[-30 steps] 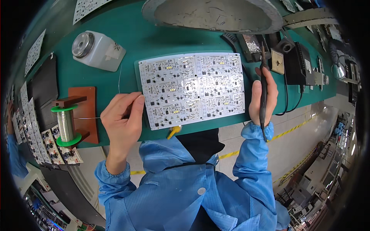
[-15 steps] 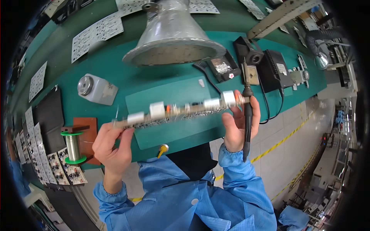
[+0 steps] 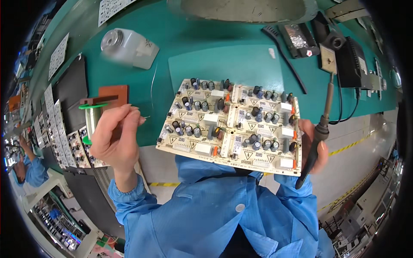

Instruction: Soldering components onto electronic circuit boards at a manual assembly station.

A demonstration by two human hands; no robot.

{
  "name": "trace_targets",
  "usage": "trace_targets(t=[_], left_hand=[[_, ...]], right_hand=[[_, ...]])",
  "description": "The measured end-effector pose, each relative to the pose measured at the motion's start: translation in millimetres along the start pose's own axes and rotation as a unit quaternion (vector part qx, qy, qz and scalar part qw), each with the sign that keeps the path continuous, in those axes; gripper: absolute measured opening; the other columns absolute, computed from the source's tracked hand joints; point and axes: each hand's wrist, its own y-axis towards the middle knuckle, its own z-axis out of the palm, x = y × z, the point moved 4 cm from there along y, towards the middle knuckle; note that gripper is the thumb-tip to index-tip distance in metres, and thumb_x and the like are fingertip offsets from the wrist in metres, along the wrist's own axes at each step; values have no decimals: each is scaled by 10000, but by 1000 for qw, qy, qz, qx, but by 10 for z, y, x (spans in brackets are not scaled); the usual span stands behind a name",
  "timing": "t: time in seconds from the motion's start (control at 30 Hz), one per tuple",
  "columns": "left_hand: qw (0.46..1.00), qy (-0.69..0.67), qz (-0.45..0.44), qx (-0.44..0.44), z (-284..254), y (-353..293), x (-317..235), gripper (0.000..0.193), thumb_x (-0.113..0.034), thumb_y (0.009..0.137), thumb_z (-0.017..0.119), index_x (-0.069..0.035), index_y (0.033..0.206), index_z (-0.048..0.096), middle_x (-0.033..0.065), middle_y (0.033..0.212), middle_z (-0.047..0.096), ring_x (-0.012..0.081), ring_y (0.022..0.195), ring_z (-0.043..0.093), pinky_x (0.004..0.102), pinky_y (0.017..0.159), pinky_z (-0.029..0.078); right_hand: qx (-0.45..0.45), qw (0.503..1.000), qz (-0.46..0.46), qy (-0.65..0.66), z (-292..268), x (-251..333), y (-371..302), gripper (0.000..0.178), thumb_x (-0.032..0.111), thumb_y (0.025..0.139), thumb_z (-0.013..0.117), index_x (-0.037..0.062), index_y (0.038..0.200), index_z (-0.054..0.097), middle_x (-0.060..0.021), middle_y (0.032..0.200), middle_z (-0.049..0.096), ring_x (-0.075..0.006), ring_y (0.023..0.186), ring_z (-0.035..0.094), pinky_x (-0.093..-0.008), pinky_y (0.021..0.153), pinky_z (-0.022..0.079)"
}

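A cream circuit board panel [image 3: 232, 122], its component side with capacitors and white blocks showing, is tilted in front of me. My right hand [image 3: 313, 146] grips its right edge, the fingers partly hidden behind it. That same hand holds a soldering iron [image 3: 320, 133] with a black handle, tip pointing up and away. Apart from the board's left side, my left hand [image 3: 116, 137] is closed in a pinch on a thin strand of solder wire [image 3: 152, 88]. Just behind the left hand stands a solder spool [image 3: 90, 122] with green flanges, partly covered.
A white bottle [image 3: 135, 47] with a metal top stands at the back left. A black brush [image 3: 286, 60], a small black tray [image 3: 299, 39] and a soldering station [image 3: 350, 64] are at the right. A metal hood [image 3: 245, 10] overhangs the far side. Boards line the left.
The panel has turned from edge-on to showing its component side. My left hand has let go of its left end and drawn away. The right hand has moved right with board and iron.
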Motion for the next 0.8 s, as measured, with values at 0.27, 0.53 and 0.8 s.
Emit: trace_targets(t=[0.27, 0.53, 0.8], left_hand=[[980, -13, -11, 197, 221, 162, -414, 283, 164, 730, 672, 74, 995, 711, 136, 776, 681, 169, 637, 638, 269, 567, 482], [948, -131, -68, 283, 431, 286, -330, 268, 146, 766, 668, 60, 1015, 716, 137, 775, 684, 158, 617, 666, 264, 561, 512], [948, -98, 0, 301, 517, 379, -332, 243, 119, 762, 701, -4, 965, 751, 117, 853, 692, 172, 742, 670, 266, 621, 527]], right_hand=[[-14, 992, 83, -90, 119, 108, -91, 870, 525, 779, 707, -135, 1291, 467, -219, 1273, 511, -336, 1184, 530, -482, 1027, 432], [-39, 991, 82, -95, 77, 85, -139, 981, 552, 765, 738, -129, 1375, 381, -234, 1316, 478, -354, 1238, 488, -512, 1064, 394], [0, 995, 86, -44, 98, 75, -215, 992, 549, 769, 754, -91, 1415, 358, -256, 1379, 444, -375, 1279, 454, -528, 1089, 360]])
